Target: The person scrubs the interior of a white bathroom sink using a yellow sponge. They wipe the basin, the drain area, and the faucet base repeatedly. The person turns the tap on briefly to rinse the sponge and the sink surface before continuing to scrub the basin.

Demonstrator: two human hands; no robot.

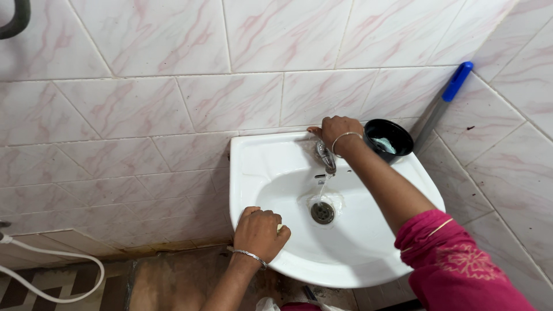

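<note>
A white wall-mounted sink (253,155) fills the middle of the view. My right hand (336,131) grips the top of the metal tap (326,156) at the sink's back rim; water runs down onto the drain (322,212). My left hand (260,231) is closed over the sink's front left rim, with something pale and small barely showing under the fingers. Both wrists wear a thin metal bangle, and the right arm has a pink sleeve.
A black bowl (389,139) with a pale lump inside stands on the sink's back right corner. A grey stick with a blue handle (443,99) leans in the tiled corner. A white hose (52,270) hangs at lower left above the patterned floor.
</note>
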